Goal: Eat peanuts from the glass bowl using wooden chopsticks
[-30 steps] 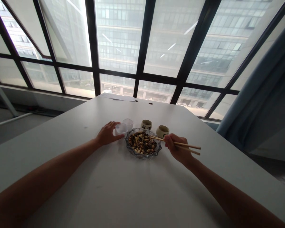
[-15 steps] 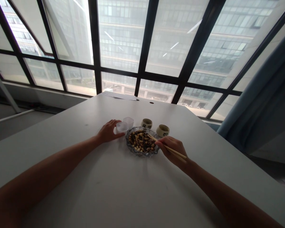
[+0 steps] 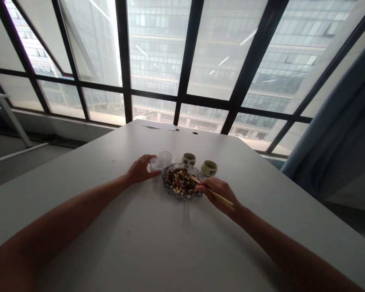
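A glass dish (image 3: 182, 194) of mixed pale and dark beans sits on the white table (image 3: 158, 243). My right hand (image 3: 217, 194) grips a pair of wooden chopsticks (image 3: 222, 197), their tips down among the beans. My left hand (image 3: 140, 169) is curled around a small clear plastic cup (image 3: 157, 164) just left of the dish. A second clear cup (image 3: 165, 156) stands right behind the first.
Two small beige ceramic cups (image 3: 188, 159) (image 3: 209, 168) stand behind the dish. Papers (image 3: 155, 125) lie at the table's far edge by the large window. A blue curtain (image 3: 337, 134) hangs at the right.
My right hand has moved left toward the dish and lowered the chopstick tips into the beans. My left hand stays on the cup.
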### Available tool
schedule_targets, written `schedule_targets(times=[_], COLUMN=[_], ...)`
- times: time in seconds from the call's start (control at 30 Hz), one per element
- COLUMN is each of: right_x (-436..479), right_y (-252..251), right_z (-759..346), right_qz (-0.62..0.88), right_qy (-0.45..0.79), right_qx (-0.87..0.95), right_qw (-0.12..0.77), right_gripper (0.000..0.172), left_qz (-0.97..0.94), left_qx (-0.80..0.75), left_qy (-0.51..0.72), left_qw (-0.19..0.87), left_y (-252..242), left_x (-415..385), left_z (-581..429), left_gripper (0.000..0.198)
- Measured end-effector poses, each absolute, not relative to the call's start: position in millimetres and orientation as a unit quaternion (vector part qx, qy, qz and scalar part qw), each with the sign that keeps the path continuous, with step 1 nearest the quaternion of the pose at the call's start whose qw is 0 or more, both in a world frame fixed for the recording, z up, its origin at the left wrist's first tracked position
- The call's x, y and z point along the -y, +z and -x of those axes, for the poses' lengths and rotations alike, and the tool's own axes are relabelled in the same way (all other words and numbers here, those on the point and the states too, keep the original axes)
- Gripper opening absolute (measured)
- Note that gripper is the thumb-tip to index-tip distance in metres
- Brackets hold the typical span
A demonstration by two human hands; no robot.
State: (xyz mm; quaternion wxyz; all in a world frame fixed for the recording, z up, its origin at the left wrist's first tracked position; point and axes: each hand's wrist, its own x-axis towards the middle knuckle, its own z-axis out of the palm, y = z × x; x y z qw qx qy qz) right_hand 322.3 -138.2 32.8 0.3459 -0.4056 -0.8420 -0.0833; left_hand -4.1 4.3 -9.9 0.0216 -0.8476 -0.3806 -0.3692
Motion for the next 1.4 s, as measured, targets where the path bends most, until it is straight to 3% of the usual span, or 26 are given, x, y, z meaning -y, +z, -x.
schedule_targets(times=[0.33,0.57,0.67,0.8,0.97,1.23,1.4], right_x=[132,126,122,123,134,148,148], right_y=[29,20,11,1,-1,-1,-3], right_z=[-332,-324,-317,-314,-315,-322,-328], right_qz=[0.415,0.457,0.447,0.455,0.439,0.391,0.388], right_qy=[-0.032,0.173,0.26,0.278,0.215,0.089,0.071], right_qx=[0.782,0.599,0.534,0.502,0.561,0.724,0.743], right_qw=[0.464,0.635,0.669,0.681,0.668,0.561,0.541], right_gripper=[0.037,0.049,0.057,0.059,0.052,0.036,0.034], left_qz=[0.845,0.838,0.825,0.807,0.793,0.793,0.778], left_qx=[0.385,0.398,0.42,0.452,0.482,0.493,0.505], left_qy=[-0.37,-0.373,-0.378,-0.379,-0.372,-0.356,-0.37], left_qw=[0.016,0.013,0.021,0.028,0.031,0.037,0.055], left_y=[-10,-11,-11,-10,-10,-11,-16], left_x=[-4,-4,-4,-3,-3,-5,-11], left_z=[5,7,8,9,9,10,13], left_gripper=[0.063,0.064,0.064,0.065,0.07,0.064,0.064])
